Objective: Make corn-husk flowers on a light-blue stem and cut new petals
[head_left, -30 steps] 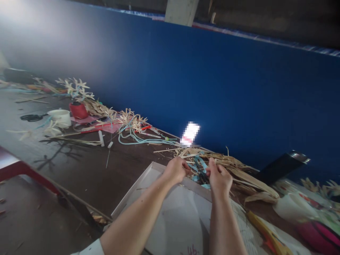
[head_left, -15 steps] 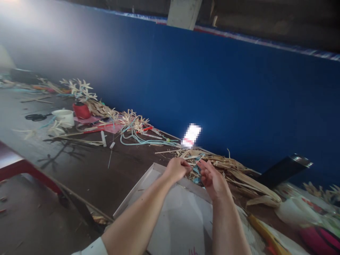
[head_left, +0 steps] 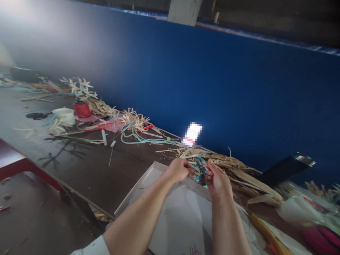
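Note:
My left hand (head_left: 178, 170) and my right hand (head_left: 217, 179) are held close together above the far edge of a white shallow tray (head_left: 138, 193). Both have their fingers curled and pinched. Between them runs a light blue strip (head_left: 199, 166) mixed with thin dried straw; each hand pinches an end of it. A heap of dried straw-coloured leaves (head_left: 233, 170) lies just behind the hands on the dark wooden table (head_left: 87, 166).
Along the blue wall (head_left: 212, 88) lie straw flowers (head_left: 134, 119), blue cords (head_left: 143, 140), a red pot (head_left: 81, 109), a white bowl (head_left: 65, 116) and scissors (head_left: 37, 115). A black object (head_left: 287, 166), white cup (head_left: 293, 209) and yellow tool (head_left: 265, 233) sit at right. A red stool (head_left: 16, 163) stands left.
Half a second ago my right hand was turned palm-up with fingers loosened; now it has closed again on the blue strip beside my left hand.

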The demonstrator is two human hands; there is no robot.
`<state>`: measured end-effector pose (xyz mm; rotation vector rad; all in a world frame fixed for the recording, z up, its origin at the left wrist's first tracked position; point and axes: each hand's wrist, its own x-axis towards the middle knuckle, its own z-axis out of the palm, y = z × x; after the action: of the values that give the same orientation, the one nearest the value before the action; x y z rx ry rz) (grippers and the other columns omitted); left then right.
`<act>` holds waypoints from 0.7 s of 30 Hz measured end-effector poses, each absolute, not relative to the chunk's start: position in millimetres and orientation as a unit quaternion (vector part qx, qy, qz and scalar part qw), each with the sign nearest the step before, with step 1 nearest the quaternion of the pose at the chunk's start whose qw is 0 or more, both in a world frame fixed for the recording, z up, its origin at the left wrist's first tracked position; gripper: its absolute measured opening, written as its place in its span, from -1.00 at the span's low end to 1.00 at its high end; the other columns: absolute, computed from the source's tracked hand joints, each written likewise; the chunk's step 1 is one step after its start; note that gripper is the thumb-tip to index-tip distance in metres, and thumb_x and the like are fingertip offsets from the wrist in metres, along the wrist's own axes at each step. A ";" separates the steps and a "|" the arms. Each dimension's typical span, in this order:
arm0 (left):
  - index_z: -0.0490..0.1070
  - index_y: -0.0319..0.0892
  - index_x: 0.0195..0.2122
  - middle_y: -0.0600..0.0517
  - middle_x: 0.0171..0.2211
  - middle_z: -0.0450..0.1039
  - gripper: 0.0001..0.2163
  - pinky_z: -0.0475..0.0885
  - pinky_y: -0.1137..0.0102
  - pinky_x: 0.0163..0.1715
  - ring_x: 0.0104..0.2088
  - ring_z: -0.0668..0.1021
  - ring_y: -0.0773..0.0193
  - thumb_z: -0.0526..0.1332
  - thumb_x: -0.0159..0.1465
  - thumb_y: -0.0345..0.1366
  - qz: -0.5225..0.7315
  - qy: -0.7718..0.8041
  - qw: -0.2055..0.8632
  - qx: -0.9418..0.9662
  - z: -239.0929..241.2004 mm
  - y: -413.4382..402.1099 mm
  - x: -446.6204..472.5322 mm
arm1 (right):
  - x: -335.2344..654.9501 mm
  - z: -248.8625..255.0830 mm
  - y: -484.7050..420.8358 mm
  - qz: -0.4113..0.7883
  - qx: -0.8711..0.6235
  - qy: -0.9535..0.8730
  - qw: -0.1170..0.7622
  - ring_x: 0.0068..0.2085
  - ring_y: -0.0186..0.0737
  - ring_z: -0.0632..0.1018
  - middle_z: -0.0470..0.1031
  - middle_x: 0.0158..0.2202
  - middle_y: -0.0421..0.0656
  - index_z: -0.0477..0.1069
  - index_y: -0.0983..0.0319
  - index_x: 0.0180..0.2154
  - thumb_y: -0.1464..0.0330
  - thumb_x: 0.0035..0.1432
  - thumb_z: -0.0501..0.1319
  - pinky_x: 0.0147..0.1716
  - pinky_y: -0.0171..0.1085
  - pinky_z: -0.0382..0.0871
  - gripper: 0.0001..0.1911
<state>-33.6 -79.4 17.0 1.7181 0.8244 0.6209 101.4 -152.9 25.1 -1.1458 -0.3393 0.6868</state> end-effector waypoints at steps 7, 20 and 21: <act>0.52 -0.22 -0.48 0.08 -0.61 0.38 -0.85 0.20 0.50 -0.54 -0.54 0.36 0.39 0.28 -0.07 -0.27 0.264 0.355 0.562 0.699 19.5 -81.1 -34.5 | 102.0 22.0 -153.1 0.352 -0.519 -0.172 0.760 -0.64 -0.57 0.30 0.48 -0.44 -0.24 0.43 0.27 -0.42 0.16 -0.22 0.43 -0.76 -0.57 0.15 -0.62; 0.53 -0.26 -0.44 0.10 -0.64 0.33 -0.81 0.19 0.51 -0.56 -0.59 0.30 0.43 0.28 -0.02 -0.24 0.283 0.378 0.584 0.661 28.2 -81.0 -37.9 | 95.1 20.5 -152.9 0.428 -0.520 -0.228 0.703 -0.57 -0.55 0.37 0.53 -0.18 -0.17 0.53 0.21 -0.27 0.29 -0.18 0.42 -0.72 -0.58 0.24 -0.66; 0.53 -0.26 -0.43 0.10 -0.65 0.32 -0.81 0.18 0.52 -0.57 -0.60 0.30 0.44 0.28 -0.01 -0.24 0.279 0.373 0.592 0.658 28.6 -81.5 -38.0 | 95.0 20.1 -152.2 0.416 -0.526 -0.220 0.708 -0.58 -0.55 0.36 0.54 -0.20 -0.17 0.54 0.21 -0.30 0.29 -0.20 0.43 -0.73 -0.57 0.23 -0.67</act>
<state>-38.0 -81.5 28.6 1.5314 0.8668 0.6484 95.0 -152.2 20.1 -1.1680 -0.4887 0.9241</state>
